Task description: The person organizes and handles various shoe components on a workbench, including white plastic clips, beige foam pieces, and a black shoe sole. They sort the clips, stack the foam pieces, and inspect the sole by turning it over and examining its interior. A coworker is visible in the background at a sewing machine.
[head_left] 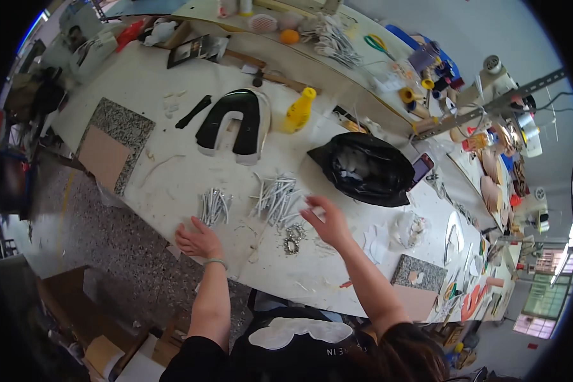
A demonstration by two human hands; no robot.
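Two heaps of thin white strips with silvery ends lie on the white table: a smaller bundle [215, 206] and a larger, looser pile [276, 198]. My left hand [198, 240] is just on the near side of the smaller bundle, fingers apart and nothing visible in them. At the right edge of the larger pile is my right hand [328, 221], its thumb and fingers spread, with no object seen between them. Small silvery metal pieces [292, 238] are scattered between the hands, nearer the right one.
A black plastic bag [365, 167] stands open beyond my right hand, a phone [421, 167] beside it. Farther back are a yellow bottle [300, 109] and black U-shaped pieces [248, 114]. Speckled slabs lie left [137, 124] and right [420, 274]. A shelf [356, 86] runs along the back.
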